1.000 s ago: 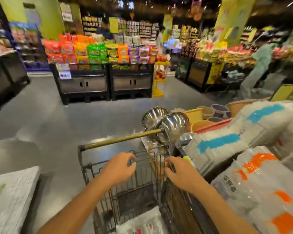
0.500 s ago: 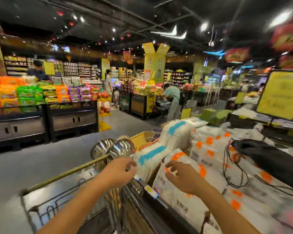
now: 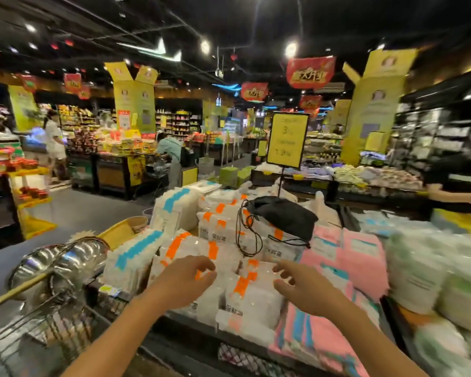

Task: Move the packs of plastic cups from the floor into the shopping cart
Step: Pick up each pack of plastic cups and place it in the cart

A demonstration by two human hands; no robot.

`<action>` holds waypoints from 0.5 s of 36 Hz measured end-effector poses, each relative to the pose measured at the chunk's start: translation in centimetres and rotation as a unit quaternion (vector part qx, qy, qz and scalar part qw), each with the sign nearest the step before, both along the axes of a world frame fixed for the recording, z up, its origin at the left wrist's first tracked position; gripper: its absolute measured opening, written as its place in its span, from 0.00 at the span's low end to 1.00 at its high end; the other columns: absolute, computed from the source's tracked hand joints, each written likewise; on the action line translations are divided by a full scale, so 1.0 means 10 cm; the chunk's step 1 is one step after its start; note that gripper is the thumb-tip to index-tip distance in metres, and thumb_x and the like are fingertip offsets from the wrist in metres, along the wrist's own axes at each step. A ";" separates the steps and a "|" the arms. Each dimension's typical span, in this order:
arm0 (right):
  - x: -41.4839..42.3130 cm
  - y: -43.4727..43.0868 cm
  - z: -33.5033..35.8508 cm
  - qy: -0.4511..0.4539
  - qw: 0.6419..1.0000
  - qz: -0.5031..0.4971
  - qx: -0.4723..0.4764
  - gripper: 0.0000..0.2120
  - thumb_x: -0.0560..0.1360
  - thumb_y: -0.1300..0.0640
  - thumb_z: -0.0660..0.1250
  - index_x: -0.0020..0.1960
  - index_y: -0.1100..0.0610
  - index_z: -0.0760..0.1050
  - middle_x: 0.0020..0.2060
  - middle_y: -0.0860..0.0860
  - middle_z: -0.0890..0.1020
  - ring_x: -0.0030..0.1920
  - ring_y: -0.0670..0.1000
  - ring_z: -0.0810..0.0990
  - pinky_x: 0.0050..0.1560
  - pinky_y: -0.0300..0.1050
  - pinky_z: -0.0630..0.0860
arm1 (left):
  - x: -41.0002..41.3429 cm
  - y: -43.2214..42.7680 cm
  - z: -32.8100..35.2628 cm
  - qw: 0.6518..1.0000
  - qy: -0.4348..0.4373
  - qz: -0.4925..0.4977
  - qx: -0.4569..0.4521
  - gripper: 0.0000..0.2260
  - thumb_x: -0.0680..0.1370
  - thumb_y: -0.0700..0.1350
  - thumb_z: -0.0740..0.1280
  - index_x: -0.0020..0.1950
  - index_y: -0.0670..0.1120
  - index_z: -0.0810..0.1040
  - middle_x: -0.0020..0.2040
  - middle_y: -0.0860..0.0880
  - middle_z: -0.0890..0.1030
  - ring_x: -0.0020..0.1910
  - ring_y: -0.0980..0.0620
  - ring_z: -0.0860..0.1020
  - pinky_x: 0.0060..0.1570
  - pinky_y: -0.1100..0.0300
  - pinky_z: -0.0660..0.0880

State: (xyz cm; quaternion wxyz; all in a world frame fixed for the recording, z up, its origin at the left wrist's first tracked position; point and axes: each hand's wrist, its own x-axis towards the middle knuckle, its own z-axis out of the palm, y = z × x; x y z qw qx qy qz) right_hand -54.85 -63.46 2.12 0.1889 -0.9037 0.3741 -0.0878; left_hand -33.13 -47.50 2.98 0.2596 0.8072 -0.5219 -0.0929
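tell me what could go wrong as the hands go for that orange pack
The black bag lies on the stack behind the orange pack, its cord trailing down; a lift could snag it. Left hand and right hand are open, not gripping, and the slick packs sit at the display edge, so one might slide off.

Both forearms are bare to the frame edge, left hand [image 3: 184, 281] and right hand [image 3: 303, 291] ungloved.
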 end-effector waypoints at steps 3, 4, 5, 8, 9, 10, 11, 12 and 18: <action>-0.42 0.09 0.00 -0.004 0.998 -0.062 0.002 0.18 0.81 0.46 0.62 0.69 0.46 0.73 0.64 0.47 0.80 0.61 0.50 0.80 0.64 0.47 0.76 | -0.20 -0.28 -0.02 0.997 -0.010 -0.070 -0.007 0.12 0.79 0.58 0.62 0.61 0.60 0.75 0.61 0.59 0.77 0.54 0.61 0.73 0.52 0.64 0.71; -0.56 0.13 0.00 -0.007 0.997 -0.083 0.003 0.18 0.82 0.46 0.62 0.70 0.47 0.73 0.65 0.48 0.79 0.62 0.51 0.79 0.64 0.47 0.74 | -0.28 -0.36 -0.03 0.995 -0.011 -0.098 -0.007 0.12 0.79 0.58 0.62 0.61 0.59 0.76 0.60 0.59 0.77 0.54 0.61 0.73 0.51 0.65 0.71; -0.70 0.20 0.01 -0.009 0.994 -0.109 0.005 0.19 0.82 0.46 0.62 0.71 0.48 0.73 0.65 0.48 0.79 0.63 0.51 0.78 0.64 0.46 0.74 | -0.35 -0.45 -0.04 0.992 -0.011 -0.123 -0.005 0.12 0.79 0.58 0.62 0.61 0.58 0.76 0.60 0.59 0.77 0.54 0.60 0.73 0.51 0.64 0.70; -1.14 0.46 0.03 -0.022 0.982 -0.189 0.007 0.19 0.82 0.46 0.63 0.71 0.50 0.73 0.62 0.47 0.79 0.58 0.50 0.77 0.61 0.47 0.75 | -0.64 -0.67 -0.06 0.978 -0.016 -0.210 0.000 0.12 0.79 0.56 0.62 0.61 0.57 0.78 0.58 0.57 0.78 0.55 0.58 0.75 0.53 0.61 0.73; -1.28 0.58 0.03 -0.020 0.976 -0.215 0.006 0.19 0.82 0.47 0.63 0.71 0.52 0.73 0.57 0.44 0.79 0.55 0.48 0.76 0.57 0.45 0.74 | -0.76 -0.72 -0.08 0.971 -0.015 -0.238 0.000 0.12 0.79 0.55 0.62 0.60 0.56 0.78 0.57 0.57 0.79 0.55 0.58 0.76 0.53 0.60 0.73; -1.43 0.71 0.03 -0.017 0.971 -0.240 0.003 0.19 0.82 0.48 0.63 0.71 0.54 0.74 0.54 0.43 0.78 0.53 0.48 0.74 0.54 0.44 0.71 | -0.89 -0.76 -0.10 0.964 -0.012 -0.266 0.001 0.11 0.79 0.54 0.63 0.60 0.56 0.78 0.56 0.57 0.79 0.55 0.57 0.76 0.53 0.60 0.73; -1.57 0.85 0.04 -0.010 0.963 -0.269 -0.002 0.19 0.83 0.49 0.63 0.71 0.56 0.74 0.54 0.45 0.78 0.55 0.49 0.75 0.53 0.43 0.70 | -1.03 -0.80 -0.12 0.955 -0.008 -0.296 0.004 0.11 0.80 0.54 0.63 0.60 0.56 0.78 0.56 0.57 0.79 0.55 0.57 0.76 0.52 0.61 0.72; -1.72 0.99 0.04 -0.008 0.954 -0.299 -0.001 0.19 0.83 0.50 0.63 0.70 0.57 0.74 0.59 0.49 0.80 0.59 0.52 0.77 0.56 0.45 0.72 | -1.17 -0.83 -0.15 0.946 -0.003 -0.324 0.006 0.10 0.79 0.54 0.63 0.59 0.56 0.78 0.55 0.57 0.79 0.55 0.56 0.77 0.53 0.60 0.72; -2.62 2.02 -0.11 -0.011 0.892 -0.451 0.012 0.18 0.82 0.47 0.64 0.69 0.52 0.75 0.66 0.49 0.79 0.61 0.51 0.79 0.57 0.46 0.76 | -2.20 -0.72 -0.42 0.872 0.025 -0.489 0.022 0.05 0.78 0.53 0.65 0.52 0.61 0.77 0.51 0.62 0.79 0.53 0.59 0.77 0.52 0.60 0.72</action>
